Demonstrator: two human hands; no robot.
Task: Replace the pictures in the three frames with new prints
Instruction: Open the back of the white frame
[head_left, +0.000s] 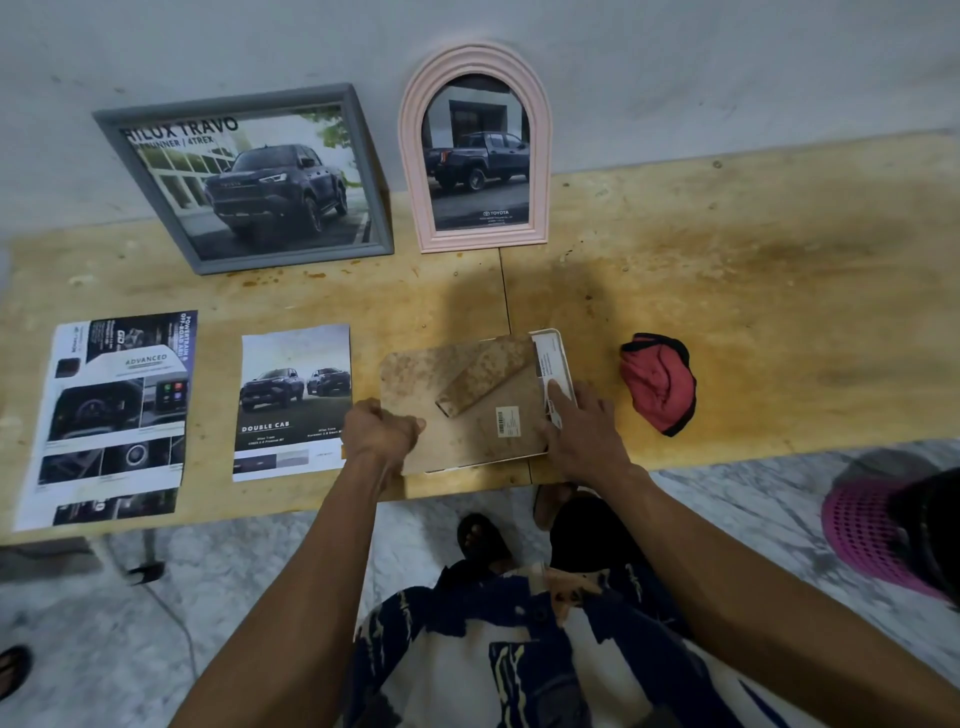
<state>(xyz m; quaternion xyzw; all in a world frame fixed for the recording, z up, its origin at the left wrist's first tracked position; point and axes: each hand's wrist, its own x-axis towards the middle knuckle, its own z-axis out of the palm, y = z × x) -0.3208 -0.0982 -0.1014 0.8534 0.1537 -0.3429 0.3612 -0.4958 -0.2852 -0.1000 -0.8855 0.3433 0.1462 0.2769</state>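
face-down white frame (558, 345) on the worktop (727, 291), brown backing board (447, 415) on top, long axis running left to right between both grips. left hand (382, 431) clenched on the board's left edge; right hand (582, 431) flat, fingers straight, pressing the print's (545, 358) exposed strip at the right end. nearer to that strip: right grip. left of the left grip, two loose prints, double cab sheet (293, 400) closest. beyond both grips, grey frame (249, 182) and pink arched frame (475, 150), each holding a truck picture.
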